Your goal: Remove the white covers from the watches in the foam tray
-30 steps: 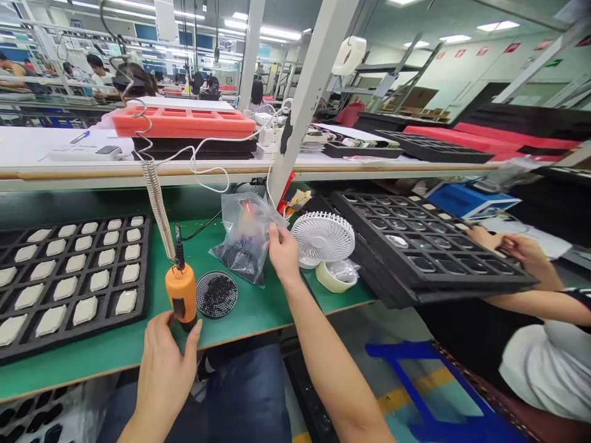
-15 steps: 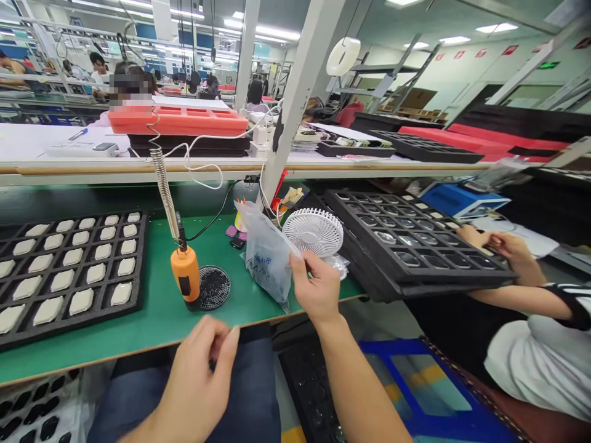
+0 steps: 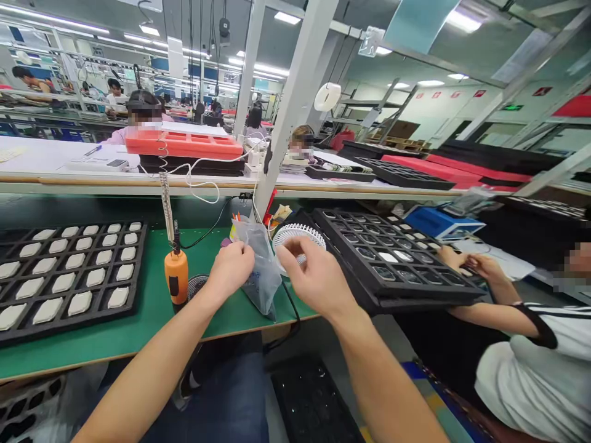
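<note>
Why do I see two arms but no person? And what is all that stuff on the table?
The camera sits on a person's head and looks down, so you see that person's own arms. The left hand pinches a clear plastic bag with something dark at its bottom. The right hand is close beside the bag; I cannot tell whether its fingers grip it. On the green table stand an orange tool on a curly cord, a black tray full of pale pieces, and a small white fan. At the right, another person's hands rest at a second black tray.
</note>
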Tool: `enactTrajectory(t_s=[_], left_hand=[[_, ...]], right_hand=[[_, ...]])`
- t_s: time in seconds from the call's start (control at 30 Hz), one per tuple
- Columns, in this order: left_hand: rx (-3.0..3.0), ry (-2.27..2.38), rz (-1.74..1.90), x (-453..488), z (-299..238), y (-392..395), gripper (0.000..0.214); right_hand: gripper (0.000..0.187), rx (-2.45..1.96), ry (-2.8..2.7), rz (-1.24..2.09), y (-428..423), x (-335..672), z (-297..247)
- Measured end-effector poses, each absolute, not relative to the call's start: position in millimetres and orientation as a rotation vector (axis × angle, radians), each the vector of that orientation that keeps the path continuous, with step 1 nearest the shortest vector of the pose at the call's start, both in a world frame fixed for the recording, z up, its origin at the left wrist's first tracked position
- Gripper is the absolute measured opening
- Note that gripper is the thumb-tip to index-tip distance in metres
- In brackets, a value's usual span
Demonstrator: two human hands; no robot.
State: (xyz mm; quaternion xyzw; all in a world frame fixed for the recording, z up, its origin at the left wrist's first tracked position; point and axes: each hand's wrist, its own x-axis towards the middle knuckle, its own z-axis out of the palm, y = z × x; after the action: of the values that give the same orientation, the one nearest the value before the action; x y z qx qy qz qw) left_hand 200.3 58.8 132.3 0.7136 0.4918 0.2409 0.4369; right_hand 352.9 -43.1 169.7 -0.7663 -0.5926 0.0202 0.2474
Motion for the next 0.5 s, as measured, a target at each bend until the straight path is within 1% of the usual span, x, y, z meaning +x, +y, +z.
enactTrajectory(t_s=[0.07,0.2,0.33,0.4,0.5], left_hand=[[1.812,1.215,0.602,197,130,55,0.052],[1.856,1.251,0.637,179,123,45,0.05],[1.853,1.314,0.689,154,113,36,0.046],[1.856,1.333,0.744,146,113,36,0.038],[1.884,1.333,0.904,142,126,33,0.013]], right_hand=[[0.059,-2.22,-1.673,0.126,-13,354,185],[0.049,-2.444,-1.841,0.333,34,364,201],[0.046,-2.463,-1.91,0.29,35,364,199],[0.047,-2.437,-1.903,0.253,28,355,195],[0.048,-2.368,-1.89,0.267,22,336,187]])
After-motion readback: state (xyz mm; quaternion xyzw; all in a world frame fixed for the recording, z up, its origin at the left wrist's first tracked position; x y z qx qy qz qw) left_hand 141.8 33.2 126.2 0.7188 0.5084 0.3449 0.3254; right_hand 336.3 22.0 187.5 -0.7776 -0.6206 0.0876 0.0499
